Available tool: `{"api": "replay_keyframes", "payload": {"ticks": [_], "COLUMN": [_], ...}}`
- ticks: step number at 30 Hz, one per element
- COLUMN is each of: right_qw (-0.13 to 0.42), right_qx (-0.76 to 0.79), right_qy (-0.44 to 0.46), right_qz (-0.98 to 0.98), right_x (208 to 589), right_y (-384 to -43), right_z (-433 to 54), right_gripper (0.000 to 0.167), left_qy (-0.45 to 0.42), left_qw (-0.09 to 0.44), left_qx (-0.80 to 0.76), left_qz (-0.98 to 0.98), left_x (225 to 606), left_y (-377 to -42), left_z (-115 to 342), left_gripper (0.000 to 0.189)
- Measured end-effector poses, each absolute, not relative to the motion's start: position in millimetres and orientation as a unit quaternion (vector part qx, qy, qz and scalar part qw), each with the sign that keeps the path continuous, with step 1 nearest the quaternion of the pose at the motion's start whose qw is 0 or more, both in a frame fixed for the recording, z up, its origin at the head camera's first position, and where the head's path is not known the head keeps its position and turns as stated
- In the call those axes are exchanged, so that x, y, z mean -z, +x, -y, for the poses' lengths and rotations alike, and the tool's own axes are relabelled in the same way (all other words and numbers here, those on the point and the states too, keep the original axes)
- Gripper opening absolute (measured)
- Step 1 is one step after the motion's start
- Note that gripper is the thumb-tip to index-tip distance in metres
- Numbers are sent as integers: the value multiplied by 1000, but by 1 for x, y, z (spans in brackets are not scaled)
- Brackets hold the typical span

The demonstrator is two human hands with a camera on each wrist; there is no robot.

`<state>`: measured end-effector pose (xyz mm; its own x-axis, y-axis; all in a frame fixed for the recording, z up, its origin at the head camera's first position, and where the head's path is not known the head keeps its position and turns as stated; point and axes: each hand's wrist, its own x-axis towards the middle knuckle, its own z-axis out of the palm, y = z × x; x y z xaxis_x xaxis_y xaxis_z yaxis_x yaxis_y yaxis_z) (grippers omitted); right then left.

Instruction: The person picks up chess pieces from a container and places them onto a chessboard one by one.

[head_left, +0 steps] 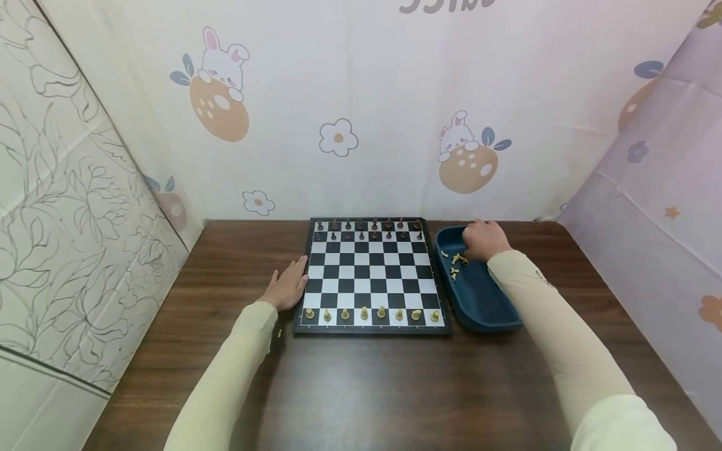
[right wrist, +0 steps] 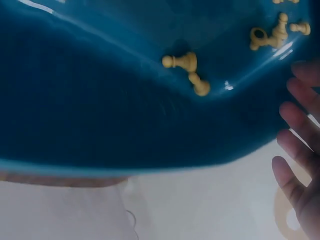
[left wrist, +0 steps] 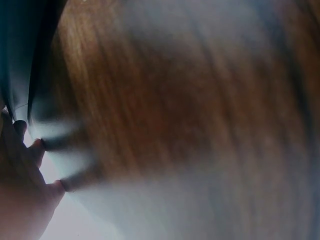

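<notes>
My left hand [head_left: 286, 286] lies with extended fingers along the left side of the chessboard [head_left: 362, 272], fingertips right at its edge. In the left wrist view its fingers [left wrist: 36, 151] show at the lower left. My right hand [head_left: 486, 240] is over the far end of the blue tray [head_left: 485, 307]. Its fingers [right wrist: 295, 116] look loosely bent and apart in the right wrist view, with no piece seen between them. Several pale yellow chess pieces [right wrist: 186, 62] lie tipped over in the tray. Pale pieces [head_left: 381, 311] stand along the board's near row.
Dark red pieces [head_left: 361, 235] fill the board's two far rows. A small pale object [head_left: 279, 333] lies on the brown wooden table [head_left: 361, 388] by the left sleeve. A printed curtain [head_left: 389, 94] hangs behind the table, with a patterned panel [head_left: 68, 207] at the left.
</notes>
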<state>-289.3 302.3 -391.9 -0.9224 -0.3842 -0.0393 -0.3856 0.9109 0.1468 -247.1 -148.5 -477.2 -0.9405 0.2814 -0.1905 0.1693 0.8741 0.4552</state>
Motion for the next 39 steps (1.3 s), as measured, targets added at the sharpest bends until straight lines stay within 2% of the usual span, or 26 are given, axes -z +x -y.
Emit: {"api": "replay_keyframes", "payload": {"ticks": [8,15,22,39], "right_qw": [39,50,37,35], "right_qx": [-48,-44,-22,-20], "right_qy": [-157,-142,-135,-135], "right_qz": [-986,-988,-990,-990], "right_x": [415,420,424,415], "right_y": [-297,-293,-292,-290], "right_z": [-302,-303,-303,-309], "right_gripper": [21,26,34,33], "left_qy": [117,118,117,119], "left_qw": [130,123,124,123], "left_qx": [-220,-223,-221,-221], "left_qz": [-960,-960,-960,-960], "left_x": [475,474,476,476], "left_y": [-246,-244,-246,-245], "left_z": [148,145,147,148], "left_gripper": [57,57,56,57]}}
